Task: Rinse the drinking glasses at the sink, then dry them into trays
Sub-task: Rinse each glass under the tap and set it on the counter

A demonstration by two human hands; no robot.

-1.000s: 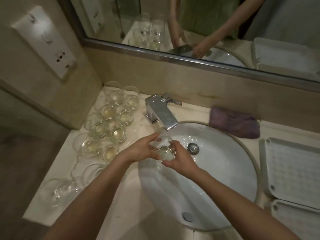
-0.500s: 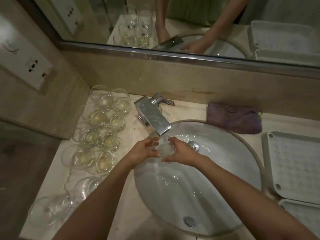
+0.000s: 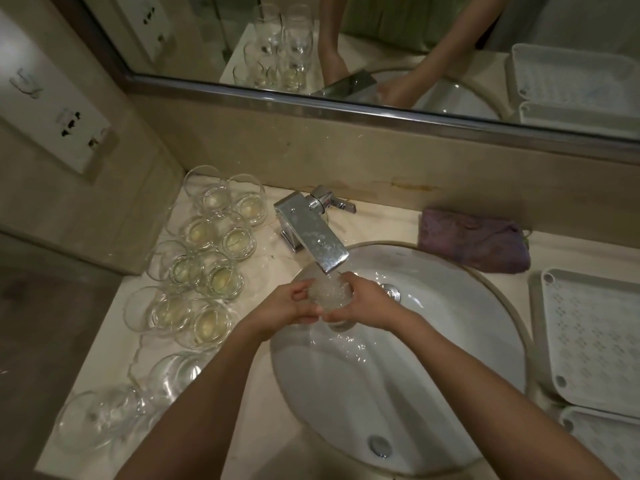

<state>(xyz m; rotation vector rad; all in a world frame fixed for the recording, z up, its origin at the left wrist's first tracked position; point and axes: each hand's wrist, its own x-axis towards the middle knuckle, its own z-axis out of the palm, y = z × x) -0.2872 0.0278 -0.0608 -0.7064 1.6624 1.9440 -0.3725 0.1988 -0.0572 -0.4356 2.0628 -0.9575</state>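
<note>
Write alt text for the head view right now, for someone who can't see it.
Both hands, left hand and right hand, hold a glass under the running tap over a white sink. More glasses crowd the counter to the left; a purple cloth and white trays sit right.

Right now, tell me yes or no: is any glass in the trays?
No, both white trays hold nothing, and the hands grip one glass under the tap.
</note>
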